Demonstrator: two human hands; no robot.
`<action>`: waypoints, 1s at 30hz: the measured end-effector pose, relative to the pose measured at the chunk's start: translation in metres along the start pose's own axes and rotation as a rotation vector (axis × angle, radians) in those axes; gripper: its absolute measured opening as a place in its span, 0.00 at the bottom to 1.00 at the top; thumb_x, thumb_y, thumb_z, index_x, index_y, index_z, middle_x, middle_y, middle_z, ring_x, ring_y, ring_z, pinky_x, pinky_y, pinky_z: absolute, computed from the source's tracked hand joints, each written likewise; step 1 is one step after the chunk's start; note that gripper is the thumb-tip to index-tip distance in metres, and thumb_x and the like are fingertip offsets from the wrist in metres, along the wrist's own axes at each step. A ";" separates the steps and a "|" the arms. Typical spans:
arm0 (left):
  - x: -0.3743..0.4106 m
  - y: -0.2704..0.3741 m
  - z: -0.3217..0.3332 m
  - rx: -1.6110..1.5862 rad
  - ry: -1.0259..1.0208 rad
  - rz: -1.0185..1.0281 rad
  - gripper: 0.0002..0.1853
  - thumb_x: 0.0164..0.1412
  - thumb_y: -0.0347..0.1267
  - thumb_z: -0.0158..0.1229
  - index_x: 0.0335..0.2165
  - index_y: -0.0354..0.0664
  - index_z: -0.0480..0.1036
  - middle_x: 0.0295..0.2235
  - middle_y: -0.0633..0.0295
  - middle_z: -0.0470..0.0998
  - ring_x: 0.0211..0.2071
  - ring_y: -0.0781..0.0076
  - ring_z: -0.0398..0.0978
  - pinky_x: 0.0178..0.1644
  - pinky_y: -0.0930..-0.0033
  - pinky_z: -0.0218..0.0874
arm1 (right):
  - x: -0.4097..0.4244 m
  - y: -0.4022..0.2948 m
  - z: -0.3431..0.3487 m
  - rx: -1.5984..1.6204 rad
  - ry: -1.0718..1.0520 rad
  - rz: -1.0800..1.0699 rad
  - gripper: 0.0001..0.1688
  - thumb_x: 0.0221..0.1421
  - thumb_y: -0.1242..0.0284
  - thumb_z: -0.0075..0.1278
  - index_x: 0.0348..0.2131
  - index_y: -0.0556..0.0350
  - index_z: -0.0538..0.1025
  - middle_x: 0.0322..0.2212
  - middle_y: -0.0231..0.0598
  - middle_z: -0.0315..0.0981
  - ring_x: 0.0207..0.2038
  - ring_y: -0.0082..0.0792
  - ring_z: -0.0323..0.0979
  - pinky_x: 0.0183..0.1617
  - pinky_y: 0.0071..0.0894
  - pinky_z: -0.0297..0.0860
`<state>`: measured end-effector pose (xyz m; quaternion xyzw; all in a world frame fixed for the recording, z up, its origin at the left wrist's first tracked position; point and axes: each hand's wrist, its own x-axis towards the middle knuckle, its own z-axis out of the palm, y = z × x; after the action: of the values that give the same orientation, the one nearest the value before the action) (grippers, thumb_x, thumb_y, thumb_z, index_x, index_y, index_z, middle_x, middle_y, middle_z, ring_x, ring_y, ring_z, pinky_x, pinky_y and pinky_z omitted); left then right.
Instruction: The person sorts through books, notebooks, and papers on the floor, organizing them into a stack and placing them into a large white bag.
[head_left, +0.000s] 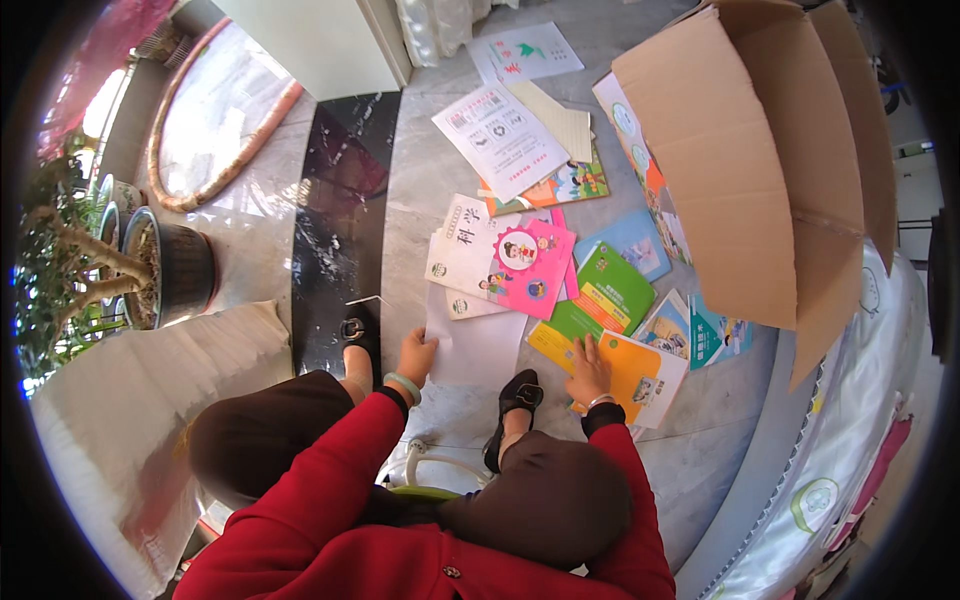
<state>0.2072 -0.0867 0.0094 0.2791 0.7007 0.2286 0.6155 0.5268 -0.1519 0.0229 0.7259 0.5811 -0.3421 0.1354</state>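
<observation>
My left hand (416, 357) pinches the left edge of a blank white sheet (480, 349), which lies partly under other books. On top of that sheet are a white and pink science textbook (466, 259) and a pink-covered booklet (536, 289). My right hand (589, 375) rests palm down, fingers slightly apart, on a yellow-orange and white book (649, 371). Just beyond it lies a green and yellow book (611, 292), partly covered by the orange one. A blue booklet (634, 240), a picture-covered book (666, 326) and a teal book (716, 330) lie to the right.
An open cardboard box (712, 165) stands at the right, near a quilted bed cover (832, 465). Farther off are loose printed sheets (502, 139) and an illustrated book (577, 184). Potted plants (169, 262) and a coiled hose (217, 199) are at the left.
</observation>
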 end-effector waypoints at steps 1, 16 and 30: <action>-0.006 0.020 -0.003 -0.044 -0.011 -0.001 0.11 0.53 0.23 0.48 0.38 0.31 0.66 0.31 0.58 0.73 0.29 0.74 0.71 0.34 0.74 0.63 | 0.000 -0.002 -0.005 0.012 -0.034 0.010 0.42 0.43 0.68 0.47 0.57 0.51 0.51 0.60 0.42 0.35 0.61 0.41 0.38 0.57 0.55 0.46; -0.216 0.181 -0.004 -0.555 -0.447 0.636 0.16 0.58 0.24 0.45 0.47 0.36 0.61 0.39 0.63 0.71 0.39 0.79 0.69 0.43 0.76 0.60 | -0.116 -0.102 -0.160 1.537 -0.484 -0.285 0.31 0.57 0.55 0.39 0.51 0.58 0.58 0.41 0.42 0.67 0.35 0.28 0.69 0.36 0.26 0.69; -0.278 0.147 0.009 -0.703 -0.428 0.557 0.13 0.58 0.25 0.45 0.43 0.38 0.63 0.37 0.63 0.72 0.35 0.77 0.71 0.39 0.72 0.63 | -0.204 -0.073 -0.193 1.417 0.115 -0.339 0.28 0.56 0.60 0.43 0.47 0.65 0.63 0.43 0.46 0.66 0.46 0.34 0.65 0.48 0.30 0.62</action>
<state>0.2566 -0.1647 0.3102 0.2717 0.3380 0.5444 0.7180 0.5056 -0.1695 0.3114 0.5560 0.3310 -0.6137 -0.4524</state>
